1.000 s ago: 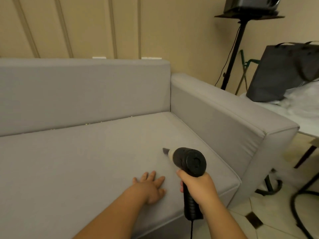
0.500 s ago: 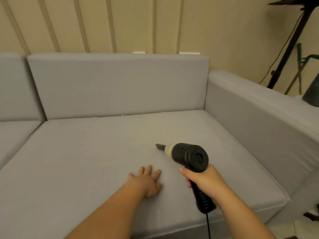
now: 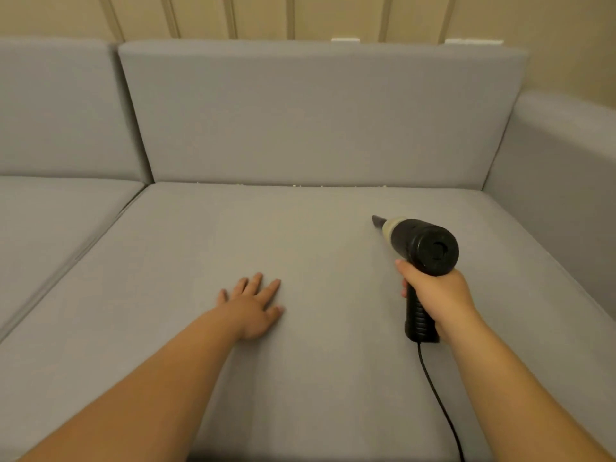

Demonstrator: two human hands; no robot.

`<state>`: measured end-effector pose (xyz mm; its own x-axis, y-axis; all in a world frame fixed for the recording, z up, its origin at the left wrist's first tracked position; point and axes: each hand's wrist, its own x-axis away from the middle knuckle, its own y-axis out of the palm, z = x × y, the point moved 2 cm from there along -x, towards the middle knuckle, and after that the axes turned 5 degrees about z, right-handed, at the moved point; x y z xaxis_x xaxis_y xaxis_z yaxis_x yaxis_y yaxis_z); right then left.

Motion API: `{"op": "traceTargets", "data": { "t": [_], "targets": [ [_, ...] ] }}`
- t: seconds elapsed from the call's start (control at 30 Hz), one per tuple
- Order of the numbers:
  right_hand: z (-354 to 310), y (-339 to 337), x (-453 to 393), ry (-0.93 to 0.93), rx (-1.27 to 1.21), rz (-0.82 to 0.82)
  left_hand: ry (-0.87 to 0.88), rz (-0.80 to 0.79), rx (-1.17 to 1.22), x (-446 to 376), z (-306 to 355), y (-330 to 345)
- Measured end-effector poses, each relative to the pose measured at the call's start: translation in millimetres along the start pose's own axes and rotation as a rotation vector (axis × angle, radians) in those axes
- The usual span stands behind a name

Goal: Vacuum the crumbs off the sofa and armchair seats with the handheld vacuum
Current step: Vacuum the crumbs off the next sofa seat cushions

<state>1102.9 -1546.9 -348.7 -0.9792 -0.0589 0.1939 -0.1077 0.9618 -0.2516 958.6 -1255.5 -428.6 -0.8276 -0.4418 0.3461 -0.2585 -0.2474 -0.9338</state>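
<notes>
At far left, a second seat cushion [image 3: 56,225] and its back cushion [image 3: 60,108] adjoin the main seat, with a seam running between the two seats. The sofa [image 3: 300,378] is grey fabric and stands against a beige panelled wall [image 3: 260,15].

The left hand [image 3: 251,308] lies flat, palm down, on the main seat, left of centre. Its fingers [image 3: 270,290] are straight and slightly spread, holding nothing. The left forearm runs in from the lower left corner.

Behind, the main back cushion [image 3: 316,115] stands upright. Along the crease where it meets the seat, small pale crumbs [image 3: 296,185] lie in scattered clusters, from about mid-crease toward the right. They are well apart from both hands.

Right of centre, the vacuum [image 3: 423,248] is held above the seat, black-bodied with a pale collar and a dark nozzle [image 3: 378,221]. The nozzle points up-left toward the crease; whether its tip touches the fabric cannot be told. The right hand [image 3: 436,295] grips the handle, fingers curled fully round it. A black cord [image 3: 436,398] trails from the handle base across the seat to the bottom edge.

At far right, the armrest [image 3: 560,181] rises beside the seat.
</notes>
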Motion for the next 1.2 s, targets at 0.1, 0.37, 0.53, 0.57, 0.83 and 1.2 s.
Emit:
{"op": "traceTargets", "data": {
  "t": [0.1, 0.37, 0.53, 0.57, 0.83, 1.2],
  "targets": [
    [-1, 20, 4, -0.041, 0.026, -0.057, -0.004, 0.011, 0.006, -2, -12, 0],
    [-3, 39, 42, -0.086, 0.108, -0.218, -0.047, 0.015, 0.056, 14, -30, -7],
    [-7, 33, 78, -0.020, 0.047, -0.371, -0.139, -0.023, 0.054, 39, -51, -4],
    [-8, 33, 84, -0.014, 0.048, -0.391, -0.155, -0.039, 0.052, 44, -55, -2],
    [-18, 28, 128, -0.115, 0.191, -0.542, -0.147, -0.089, 0.032, 78, -55, 0],
    [-12, 30, 157, -0.198, 0.306, -0.589, -0.113, -0.182, 0.005, 97, -47, -2]
  ]
}}
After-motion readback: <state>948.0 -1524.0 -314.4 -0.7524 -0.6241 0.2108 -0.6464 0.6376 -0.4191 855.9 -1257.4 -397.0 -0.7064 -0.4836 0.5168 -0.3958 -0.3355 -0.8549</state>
